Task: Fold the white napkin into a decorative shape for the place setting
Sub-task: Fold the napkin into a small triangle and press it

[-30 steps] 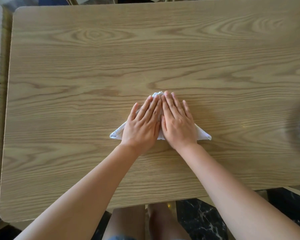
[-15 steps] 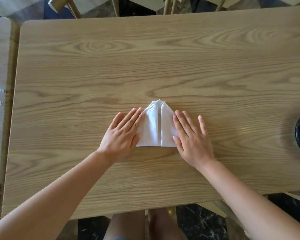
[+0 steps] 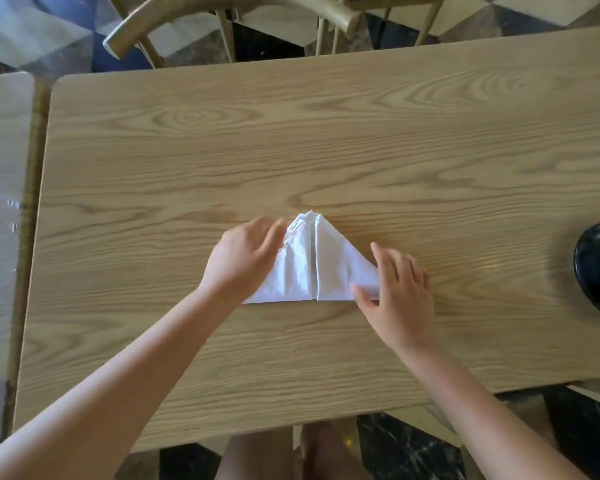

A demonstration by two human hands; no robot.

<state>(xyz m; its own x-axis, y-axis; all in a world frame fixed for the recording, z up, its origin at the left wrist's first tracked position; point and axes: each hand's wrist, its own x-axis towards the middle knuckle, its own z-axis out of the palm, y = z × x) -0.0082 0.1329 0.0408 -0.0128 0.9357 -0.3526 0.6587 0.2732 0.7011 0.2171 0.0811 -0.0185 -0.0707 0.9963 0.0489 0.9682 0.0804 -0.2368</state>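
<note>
The white napkin (image 3: pixel 329 268) lies flat on the wooden table (image 3: pixel 291 133) as a triangle, its point facing away from me and a straight seam running down its middle. My left hand (image 3: pixel 246 258) rests over the left sloping edge, fingers curled onto the cloth near the point. It hides the left corner. My right hand (image 3: pixel 399 292) is at the lower right corner, with the thumb on top of the cloth and the fingers beyond the edge, pinching that corner.
A black dish (image 3: pixel 589 268) holding something white sits at the table's right edge. A wooden chair (image 3: pixel 222 8) stands behind the far edge. Another table (image 3: pixel 0 168) adjoins on the left. My knees show below the near edge.
Both hands lay flat together on the middle of the napkin, then slid apart to its two sides. Now the left fingers curl on the left slope and the right hand pinches the right corner.
</note>
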